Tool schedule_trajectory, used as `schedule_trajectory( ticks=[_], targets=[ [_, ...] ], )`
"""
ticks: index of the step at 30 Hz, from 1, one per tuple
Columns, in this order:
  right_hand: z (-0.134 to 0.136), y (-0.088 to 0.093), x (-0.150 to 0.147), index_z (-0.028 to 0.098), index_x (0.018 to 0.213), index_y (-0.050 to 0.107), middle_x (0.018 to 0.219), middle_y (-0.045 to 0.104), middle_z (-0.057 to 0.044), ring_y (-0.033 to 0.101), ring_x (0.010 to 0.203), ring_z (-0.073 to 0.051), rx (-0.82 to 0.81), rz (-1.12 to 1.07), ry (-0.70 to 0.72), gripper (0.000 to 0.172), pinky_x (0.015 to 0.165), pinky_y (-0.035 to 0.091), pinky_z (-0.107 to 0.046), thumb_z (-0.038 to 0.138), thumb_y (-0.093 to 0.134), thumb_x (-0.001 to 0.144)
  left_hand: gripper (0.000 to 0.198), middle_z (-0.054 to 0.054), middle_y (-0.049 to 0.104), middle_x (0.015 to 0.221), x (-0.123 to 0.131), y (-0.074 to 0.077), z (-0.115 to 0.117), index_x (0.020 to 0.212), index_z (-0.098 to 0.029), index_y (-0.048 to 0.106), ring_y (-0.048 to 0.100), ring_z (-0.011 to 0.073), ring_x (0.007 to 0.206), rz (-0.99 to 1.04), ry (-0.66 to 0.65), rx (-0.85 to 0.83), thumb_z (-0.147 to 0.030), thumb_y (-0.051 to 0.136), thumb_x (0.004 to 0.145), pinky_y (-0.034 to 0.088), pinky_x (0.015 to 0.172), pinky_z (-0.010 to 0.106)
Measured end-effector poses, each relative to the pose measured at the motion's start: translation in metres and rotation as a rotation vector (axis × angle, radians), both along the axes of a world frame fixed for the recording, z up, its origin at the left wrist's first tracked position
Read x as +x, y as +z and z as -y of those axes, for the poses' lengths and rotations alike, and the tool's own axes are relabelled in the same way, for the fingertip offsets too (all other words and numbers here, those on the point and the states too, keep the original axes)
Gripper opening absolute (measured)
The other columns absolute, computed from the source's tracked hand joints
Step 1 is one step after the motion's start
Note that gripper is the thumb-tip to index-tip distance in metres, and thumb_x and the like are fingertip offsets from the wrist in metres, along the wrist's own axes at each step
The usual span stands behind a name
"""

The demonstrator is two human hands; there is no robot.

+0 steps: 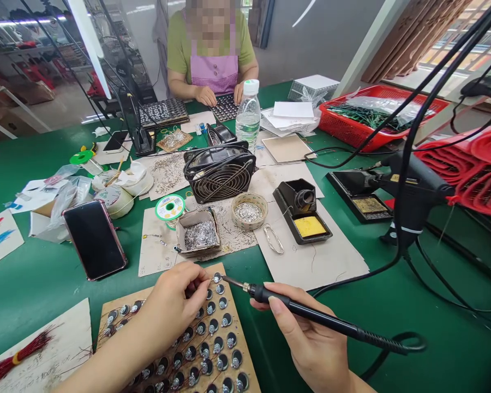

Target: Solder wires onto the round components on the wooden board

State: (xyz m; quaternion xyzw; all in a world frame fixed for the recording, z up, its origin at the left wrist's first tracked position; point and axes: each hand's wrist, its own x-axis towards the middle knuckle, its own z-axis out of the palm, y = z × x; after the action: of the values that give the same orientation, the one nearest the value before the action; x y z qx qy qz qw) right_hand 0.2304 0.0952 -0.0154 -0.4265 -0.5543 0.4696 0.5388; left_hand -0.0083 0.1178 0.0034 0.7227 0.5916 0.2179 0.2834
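Observation:
My right hand (306,333) is closed round the black handle of a soldering iron (311,314). Its tip points left and reaches the small round component (217,277) at the top corner of a brown board (245,349). Several rows of such round black and silver components, with thin reddish wires, sit on this board. Over the board's upper part, my left hand (178,300) pinches what looks like a thin wire beside that corner component; the fingers hide most of it. My left forearm covers part of the rows.
Beyond the board stand a square box of metal bits (198,234), a solder spool (170,209), a round tub (249,212), an iron stand with yellow sponge (310,226) and a fan (221,174). A phone (94,240) leans left. Across the table, a person handles another board.

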Motion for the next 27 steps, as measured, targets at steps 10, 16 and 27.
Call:
schedule_trajectory(
  ticks=[10,16,27],
  targets=[
    [0.002,0.004,0.002,0.032,0.116,0.073,0.097,0.081,-0.001,0.081,0.082,-0.019,0.01,-0.014,0.007,0.025,0.081,0.068,-0.025,0.018,0.064,0.098,0.01,0.004,0.054,0.097,-0.014,0.007,0.034,0.088,-0.022,0.053,0.056,0.0202,0.092,-0.062,0.017,0.073,-0.025,0.051,0.098,0.048,0.079,0.034],
    [0.004,-0.001,0.001,0.032,0.116,0.074,0.096,0.081,-0.002,0.081,0.082,-0.021,0.007,-0.024,0.006,0.025,0.079,0.069,-0.027,0.018,0.065,0.097,0.014,0.005,0.053,0.101,-0.01,-0.002,0.039,0.087,-0.022,0.053,0.055,0.0209,0.095,-0.047,0.032,0.057,-0.023,0.045,0.099,0.047,0.079,0.034],
    [0.015,-0.004,0.007,0.031,0.121,0.07,0.104,0.08,-0.003,0.08,0.088,-0.022,0.114,0.19,0.092,0.035,0.078,0.068,-0.027,0.01,0.065,0.093,0.014,0.004,0.053,0.097,0.004,-0.009,0.046,0.081,-0.022,0.05,0.053,0.0224,0.094,-0.004,0.177,0.097,-0.019,0.048,0.095,0.045,0.08,0.038]
  ],
)
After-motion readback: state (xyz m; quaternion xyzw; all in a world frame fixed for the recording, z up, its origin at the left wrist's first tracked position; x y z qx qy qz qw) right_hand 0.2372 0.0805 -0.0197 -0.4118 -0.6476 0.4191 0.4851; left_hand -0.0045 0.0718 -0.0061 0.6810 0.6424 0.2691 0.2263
